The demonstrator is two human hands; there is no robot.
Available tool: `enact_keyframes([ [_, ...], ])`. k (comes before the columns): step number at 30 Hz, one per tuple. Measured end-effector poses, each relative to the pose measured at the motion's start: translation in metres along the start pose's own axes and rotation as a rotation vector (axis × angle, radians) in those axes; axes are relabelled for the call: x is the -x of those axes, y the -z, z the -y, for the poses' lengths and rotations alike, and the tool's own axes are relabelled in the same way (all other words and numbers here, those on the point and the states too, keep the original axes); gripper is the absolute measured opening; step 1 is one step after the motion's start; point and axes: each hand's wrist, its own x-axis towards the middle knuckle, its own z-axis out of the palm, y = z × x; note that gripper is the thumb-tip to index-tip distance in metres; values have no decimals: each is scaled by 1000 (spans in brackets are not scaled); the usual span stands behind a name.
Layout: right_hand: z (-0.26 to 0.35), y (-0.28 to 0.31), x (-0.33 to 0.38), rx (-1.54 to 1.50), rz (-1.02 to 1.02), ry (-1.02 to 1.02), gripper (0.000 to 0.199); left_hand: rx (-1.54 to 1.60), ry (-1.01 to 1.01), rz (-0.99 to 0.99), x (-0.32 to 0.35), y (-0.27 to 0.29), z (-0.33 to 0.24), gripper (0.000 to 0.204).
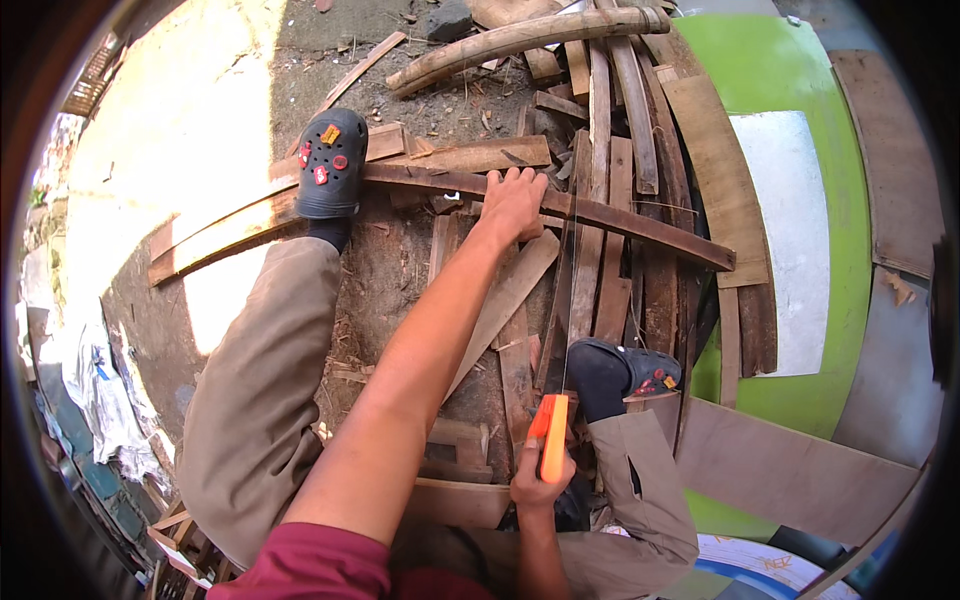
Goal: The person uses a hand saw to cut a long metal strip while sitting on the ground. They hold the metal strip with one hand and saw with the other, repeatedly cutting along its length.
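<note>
My left hand is closed over a long dark wooden batten, which lies across a pile of scrap wood and slants down to the right. My right hand grips the orange handle of a handsaw. Seen almost edge-on, the thin saw blade reaches away from me and meets the batten just right of my left hand. How deep its teeth sit in the wood is too fine to make out. My left foot, in a dark clog, presses on the batten's left end.
Loose boards and strips lie heaped under and beyond the batten. A curved pole rests at the far side. My right foot wears another clog beside the pile. Green and white panels spread out at the right.
</note>
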Motion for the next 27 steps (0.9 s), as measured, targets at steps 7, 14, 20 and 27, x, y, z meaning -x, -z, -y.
enact_keyframes([
  [7,21,-82,-186,-24,-59,89,17,-9,-31,21,-6,8,-6,74],
  [14,-2,-53,-107,-37,-37,99,13,-34,-10,27,-3,5,-2,66],
  [20,-7,-1,27,104,51,89,10,-26,-32,-85,5,11,-1,46],
  [27,8,-78,-162,-121,-150,99,16,-41,-44,-91,-1,1,1,55],
])
